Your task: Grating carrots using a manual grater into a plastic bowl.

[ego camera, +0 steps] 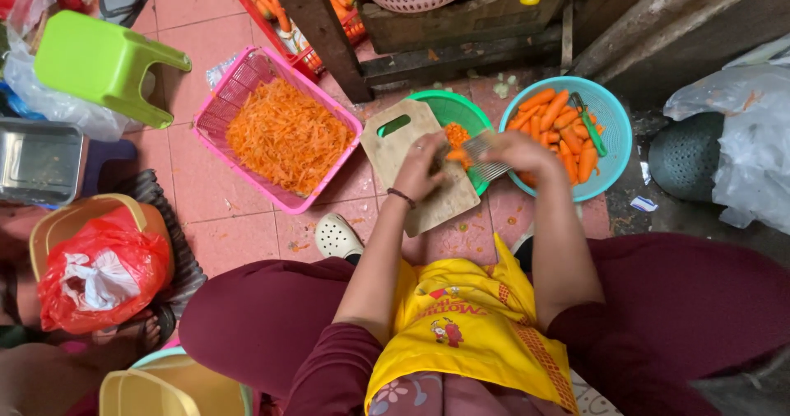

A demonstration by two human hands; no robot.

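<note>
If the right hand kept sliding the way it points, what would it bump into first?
The right hand points left, toward the left hand. Going straight on, it would probably meet the carrot piece held between them first, then the left hand's fingers, though depth is hard to judge.

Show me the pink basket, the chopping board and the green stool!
pink basket (216, 120), head view, bare left wall.
chopping board (387, 154), head view, bare wood below handle hole.
green stool (86, 54), head view, seat top.

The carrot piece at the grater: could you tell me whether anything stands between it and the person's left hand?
Nothing visible does: the left hand already touches the carrot piece, against the grater in the right hand.
</note>
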